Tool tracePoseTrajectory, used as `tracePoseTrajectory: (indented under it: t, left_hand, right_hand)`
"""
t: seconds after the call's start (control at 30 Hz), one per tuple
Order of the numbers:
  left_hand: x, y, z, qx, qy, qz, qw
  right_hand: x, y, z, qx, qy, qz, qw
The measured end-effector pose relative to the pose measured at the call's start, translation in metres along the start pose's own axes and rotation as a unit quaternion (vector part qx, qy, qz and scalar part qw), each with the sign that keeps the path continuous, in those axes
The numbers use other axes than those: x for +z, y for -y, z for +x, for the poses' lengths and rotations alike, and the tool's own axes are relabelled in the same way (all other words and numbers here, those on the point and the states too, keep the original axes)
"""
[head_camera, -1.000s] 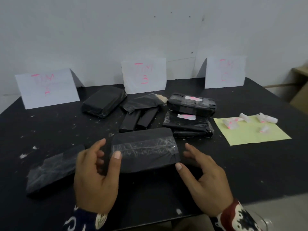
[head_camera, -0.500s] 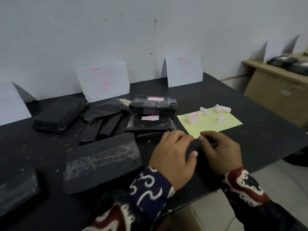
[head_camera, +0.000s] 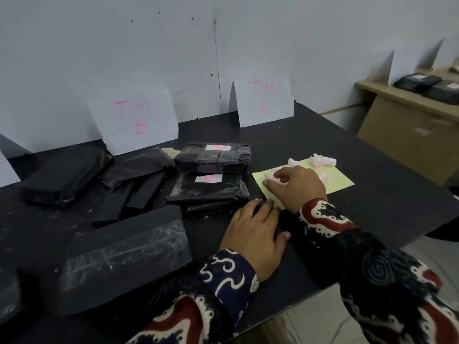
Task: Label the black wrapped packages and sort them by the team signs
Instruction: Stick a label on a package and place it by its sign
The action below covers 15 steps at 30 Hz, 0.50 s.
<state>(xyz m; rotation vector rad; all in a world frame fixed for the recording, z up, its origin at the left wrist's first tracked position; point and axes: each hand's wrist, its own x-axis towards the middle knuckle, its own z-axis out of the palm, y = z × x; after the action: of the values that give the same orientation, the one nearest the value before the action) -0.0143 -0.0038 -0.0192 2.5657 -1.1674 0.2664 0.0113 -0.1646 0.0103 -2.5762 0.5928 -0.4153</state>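
Observation:
A large black wrapped package (head_camera: 124, 256) with clear tape lies unlabelled near me on the black table (head_camera: 372, 194). Two labelled packages (head_camera: 212, 158) (head_camera: 208, 187) are stacked behind it. My left hand (head_camera: 255, 234) rests flat on the table, pressing the near corner of a yellow sheet (head_camera: 340, 181). My right hand (head_camera: 295, 186) is over the sheet, its fingertips on a small white label with pink writing (head_camera: 274, 178); whether it grips the label I cannot tell. White signs "TIM B" (head_camera: 134, 119) and "TIM C" (head_camera: 264, 98) lean against the wall.
More black packages (head_camera: 62, 176) (head_camera: 136, 184) lie left of the stack, and another at the left edge (head_camera: 7, 296). Several rolled white labels (head_camera: 320, 161) sit at the sheet's far end. A wooden shelf (head_camera: 407, 120) at right holds more wrapped packages (head_camera: 429, 88).
Both hands left the large taped package and moved right to the yellow sheet. My right hand has reached onto the sheet to a label. The view turned right.

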Motion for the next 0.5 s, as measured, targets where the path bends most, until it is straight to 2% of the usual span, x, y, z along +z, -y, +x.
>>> tracePoseTrajectory:
  t: [0.2,0.37,0.5]
  left_hand:
    - [0.001,0.000,0.001,-0.003,-0.002,-0.004,1.000]
    - [0.000,0.000,0.001,-0.005,0.002,-0.012,1.000]
    - [0.000,0.000,0.000,-0.004,0.001,-0.032,0.999]
  right_hand:
    - [0.012,-0.004,0.007,-0.006,0.003,-0.005,1.000]
    - [0.011,-0.010,0.004,0.014,-0.049,0.111,0.992]
    - [0.005,-0.005,-0.003,0.012,-0.093,0.144,0.985]
